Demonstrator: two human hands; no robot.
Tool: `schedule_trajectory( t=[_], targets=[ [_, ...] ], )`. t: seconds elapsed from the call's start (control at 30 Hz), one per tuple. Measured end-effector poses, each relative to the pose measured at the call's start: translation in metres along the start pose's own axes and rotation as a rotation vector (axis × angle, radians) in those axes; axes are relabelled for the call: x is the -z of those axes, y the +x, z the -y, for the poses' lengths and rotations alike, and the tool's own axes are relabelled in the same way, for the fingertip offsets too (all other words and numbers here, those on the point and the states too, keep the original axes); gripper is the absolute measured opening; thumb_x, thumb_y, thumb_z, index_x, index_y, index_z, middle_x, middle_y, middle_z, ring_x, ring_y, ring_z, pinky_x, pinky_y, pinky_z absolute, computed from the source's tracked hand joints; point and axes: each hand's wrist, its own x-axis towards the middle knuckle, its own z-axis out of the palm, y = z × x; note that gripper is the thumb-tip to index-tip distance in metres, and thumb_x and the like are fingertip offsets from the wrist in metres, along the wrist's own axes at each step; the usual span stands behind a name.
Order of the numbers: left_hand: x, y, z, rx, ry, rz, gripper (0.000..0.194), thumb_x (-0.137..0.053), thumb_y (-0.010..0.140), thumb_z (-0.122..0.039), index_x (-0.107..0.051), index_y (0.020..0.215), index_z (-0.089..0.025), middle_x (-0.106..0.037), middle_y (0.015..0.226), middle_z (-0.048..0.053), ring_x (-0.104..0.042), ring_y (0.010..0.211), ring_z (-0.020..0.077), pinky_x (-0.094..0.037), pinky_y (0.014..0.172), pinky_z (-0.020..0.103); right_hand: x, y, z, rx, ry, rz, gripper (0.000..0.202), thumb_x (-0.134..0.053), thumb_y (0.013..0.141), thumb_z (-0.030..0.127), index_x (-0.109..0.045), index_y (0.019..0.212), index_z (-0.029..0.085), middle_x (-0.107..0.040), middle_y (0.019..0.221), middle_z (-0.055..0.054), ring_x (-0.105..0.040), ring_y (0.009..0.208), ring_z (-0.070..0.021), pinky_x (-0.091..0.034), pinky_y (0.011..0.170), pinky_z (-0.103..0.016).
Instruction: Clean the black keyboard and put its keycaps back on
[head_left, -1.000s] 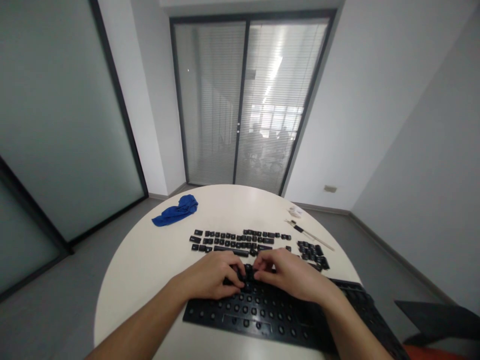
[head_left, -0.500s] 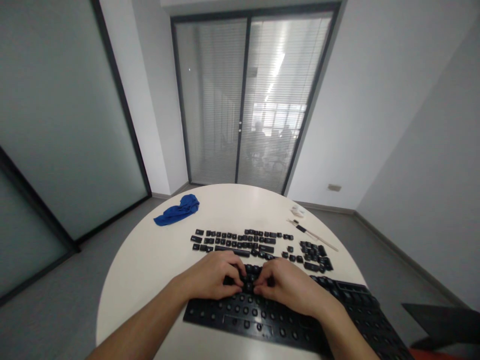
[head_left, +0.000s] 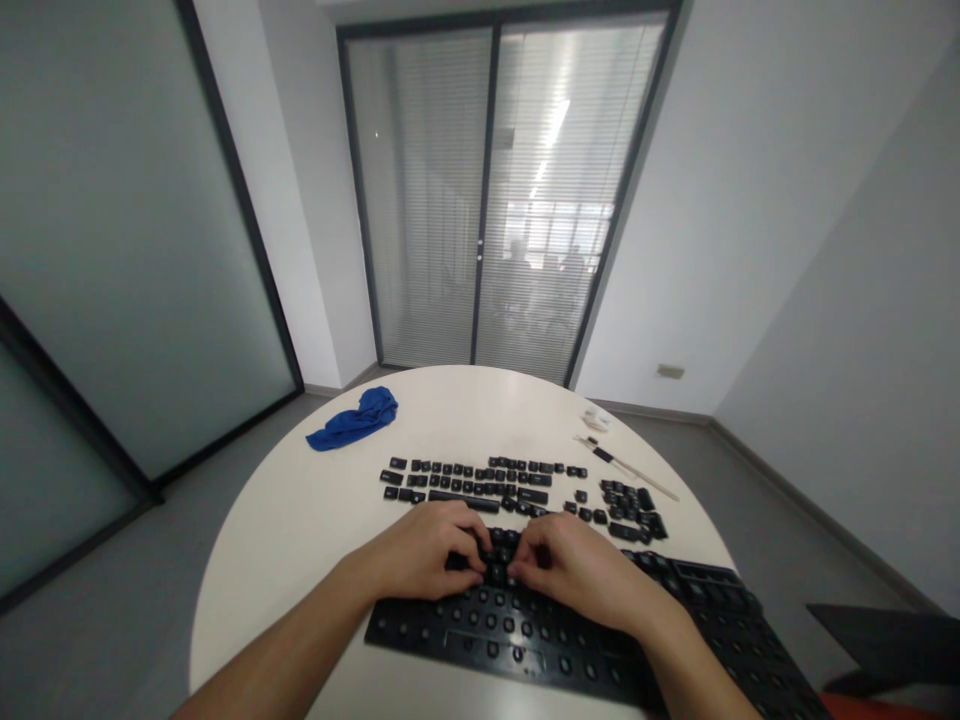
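Note:
A black keyboard (head_left: pixel 540 640) lies at the near side of the round table, many of its key positions bare. My left hand (head_left: pixel 435 550) rests over its upper middle part, with thumb and fingers curled together. Close by on the right, my right hand (head_left: pixel 562 560) has thumb and index finger pinched near the same spot. Black keycaps (head_left: pixel 498 572) show on the keyboard between the two sets of fingertips. Whether either hand grips one is hidden. Beyond my hands, loose keycaps (head_left: pixel 465 486) lie in rows on the table.
At the far left of the table (head_left: pixel 277 560) is a crumpled blue cloth (head_left: pixel 356 420). A thin stick-like tool (head_left: pixel 637 475) and a small white item (head_left: pixel 596 418) lie at the right. More keycaps (head_left: pixel 630 505) form a cluster there. A dark object (head_left: pixel 892 640) juts in at lower right.
The fingertips of my right hand have shifted very slightly over the keyboard. My left hand, the keyboard and the loose keycaps stay in place.

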Motion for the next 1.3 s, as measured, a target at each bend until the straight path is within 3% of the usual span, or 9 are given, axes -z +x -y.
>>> schedule_trajectory(
  t=[0.5,0.87,1.13,1.3],
  targets=[
    [0.0,-0.001,0.0,0.004,-0.001,0.002,0.008,-0.076,0.077,-0.015,-0.074,0.081,-0.022,-0.072,0.104,-0.001,-0.065,0.09,0.0172,-0.049,0.083,0.031,-0.002,0.002,-0.008,-0.006,0.113,0.076,0.016,-0.065,0.087,0.032,-0.076,0.081,0.021,-0.07,0.07,0.001,-0.059,0.064,-0.0131,-0.037,0.059,-0.023],
    [0.001,0.0,0.0,0.018,-0.005,0.011,0.007,-0.074,0.079,-0.017,-0.074,0.083,-0.022,-0.072,0.104,-0.001,-0.065,0.091,0.0168,-0.049,0.084,0.031,-0.006,0.004,-0.011,-0.051,0.083,0.045,0.008,-0.068,0.083,0.026,-0.073,0.078,0.021,-0.068,0.068,0.003,-0.057,0.061,-0.0118,-0.035,0.057,-0.022],
    [0.001,0.001,-0.004,-0.015,0.038,0.043,0.025,-0.073,0.082,-0.022,-0.074,0.107,-0.028,-0.07,0.107,0.001,-0.061,0.097,0.02,-0.049,0.086,0.034,-0.009,0.007,-0.014,-0.08,0.122,0.017,0.005,-0.07,0.078,0.022,-0.071,0.083,0.021,-0.068,0.068,0.003,-0.059,0.062,-0.0124,-0.036,0.057,-0.022],
    [-0.003,0.001,-0.003,-0.024,0.065,0.058,0.025,-0.073,0.084,-0.025,-0.073,0.109,-0.03,-0.068,0.109,0.002,-0.06,0.098,0.0205,-0.048,0.087,0.035,-0.013,0.01,-0.019,-0.118,0.156,0.023,0.007,-0.07,0.077,0.022,-0.07,0.084,0.02,-0.067,0.069,0.003,-0.058,0.062,-0.0123,-0.037,0.057,-0.021]
  ],
)
